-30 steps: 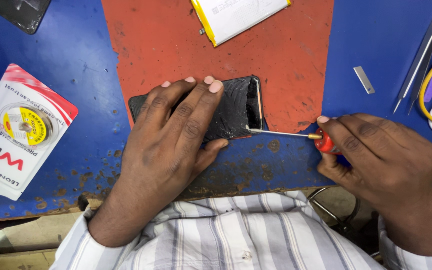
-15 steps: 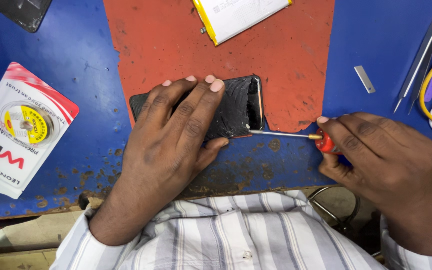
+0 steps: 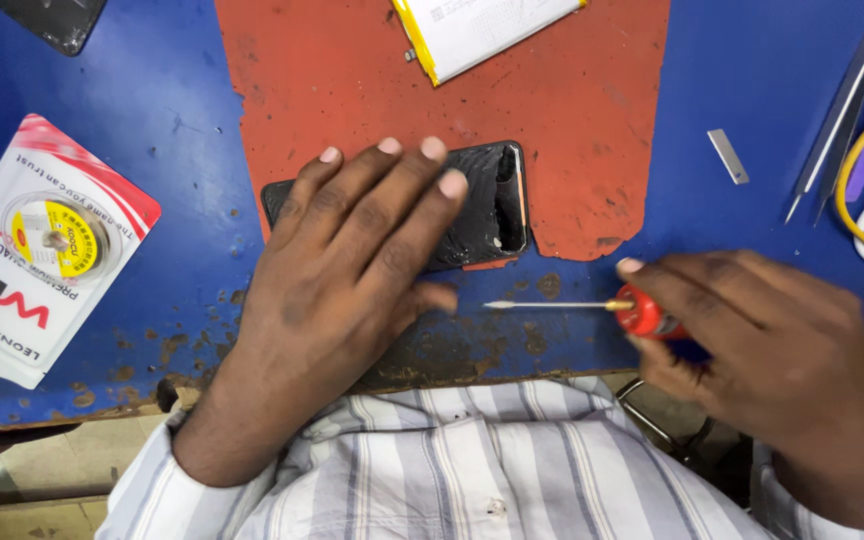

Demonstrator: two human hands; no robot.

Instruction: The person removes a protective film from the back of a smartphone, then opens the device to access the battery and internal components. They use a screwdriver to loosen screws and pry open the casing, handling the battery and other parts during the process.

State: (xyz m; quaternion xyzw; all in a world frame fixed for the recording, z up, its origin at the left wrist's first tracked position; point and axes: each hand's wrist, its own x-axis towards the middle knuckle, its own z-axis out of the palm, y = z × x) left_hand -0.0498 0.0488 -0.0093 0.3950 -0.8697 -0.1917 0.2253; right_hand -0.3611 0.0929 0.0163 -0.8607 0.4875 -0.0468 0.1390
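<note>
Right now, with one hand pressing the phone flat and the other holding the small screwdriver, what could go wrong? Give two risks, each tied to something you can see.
1. The screwdriver tip points at the left hand, near its thumb; a slip could jab it.
2. The phone looks cracked at its exposed end, and the left hand presses flat on it; more pressure may worsen the damage or cut the fingers.

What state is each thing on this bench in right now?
Phone: flat, back opened, pinned under the left hand.
Screwdriver: held in the right hand, tip clear of the phone.
Battery: out of the phone, lying on the red mat.
Packet: lying flat, untouched.
Tweezers: lying unused.
</note>
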